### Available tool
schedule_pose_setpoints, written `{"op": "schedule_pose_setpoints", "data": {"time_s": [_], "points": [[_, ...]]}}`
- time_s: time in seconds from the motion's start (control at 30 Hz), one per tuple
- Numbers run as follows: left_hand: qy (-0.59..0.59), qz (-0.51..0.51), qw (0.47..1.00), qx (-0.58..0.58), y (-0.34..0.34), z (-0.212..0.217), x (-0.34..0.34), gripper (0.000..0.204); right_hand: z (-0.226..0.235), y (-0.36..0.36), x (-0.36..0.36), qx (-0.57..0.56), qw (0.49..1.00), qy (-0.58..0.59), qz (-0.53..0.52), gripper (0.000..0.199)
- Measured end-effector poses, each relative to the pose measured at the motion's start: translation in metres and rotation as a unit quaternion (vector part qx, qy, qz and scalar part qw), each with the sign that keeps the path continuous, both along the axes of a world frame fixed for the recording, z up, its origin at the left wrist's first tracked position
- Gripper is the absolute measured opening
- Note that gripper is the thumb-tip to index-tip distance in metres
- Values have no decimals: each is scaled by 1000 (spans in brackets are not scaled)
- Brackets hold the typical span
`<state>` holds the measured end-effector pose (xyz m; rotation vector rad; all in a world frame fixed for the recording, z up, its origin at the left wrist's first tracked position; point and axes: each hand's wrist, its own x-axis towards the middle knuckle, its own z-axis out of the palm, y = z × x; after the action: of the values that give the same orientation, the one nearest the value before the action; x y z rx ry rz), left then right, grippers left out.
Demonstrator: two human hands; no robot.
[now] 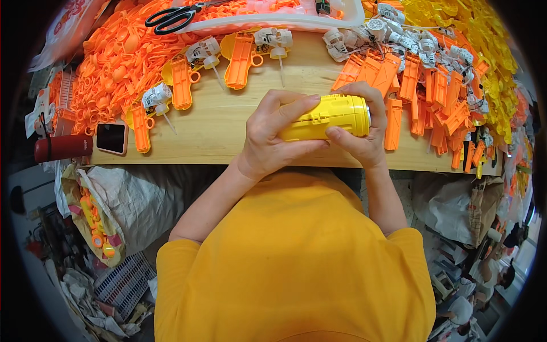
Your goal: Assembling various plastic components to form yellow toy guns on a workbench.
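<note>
Between both hands, above the front of the wooden table (216, 139), is a yellow plastic cylinder-shaped housing (325, 118) with a ribbed band and a pale rim at its right end. My left hand (279, 125) wraps round its left end, thumb beneath and fingers over the top. Round the right end closes my right hand (367, 128), its thumb pressed on the near side. To the left lie an orange handle part (140, 126), another orange handle part (182, 84) and a third orange handle part (240, 61), each with a white motor-like unit beside it.
A heap of small orange parts (122, 62) covers the back left. Scissors (171, 20) rest by a white tray (268, 24). At right are piled orange handles with wired white units (399, 37) and yellow parts (484, 45). A phone (111, 138) and red flask (64, 148) sit left.
</note>
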<state>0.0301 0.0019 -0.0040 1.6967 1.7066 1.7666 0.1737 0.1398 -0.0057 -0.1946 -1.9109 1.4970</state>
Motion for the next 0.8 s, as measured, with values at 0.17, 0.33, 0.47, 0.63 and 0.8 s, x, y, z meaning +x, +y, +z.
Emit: {"op": "schedule_pose_setpoints", "data": {"time_s": [0.17,0.33,0.47,0.63,0.8], "points": [[-44,-49,998,-2,4,3,-10,51,-4,-6,-1,-3,999,24,-29,59],[-108,-13,994,18,-2,4,1,34,-1,-18,-3,-7,999,38,-36,60],[-116,-15,993,8,-3,8,-7,34,0,-22,-5,4,998,31,-56,60],[-212,-18,976,39,-3,-2,-17,40,-3,-24,-10,92,990,66,-84,63],[-280,61,958,-18,-4,-8,-12,61,-6,-26,-13,103,988,70,-87,62]]}}
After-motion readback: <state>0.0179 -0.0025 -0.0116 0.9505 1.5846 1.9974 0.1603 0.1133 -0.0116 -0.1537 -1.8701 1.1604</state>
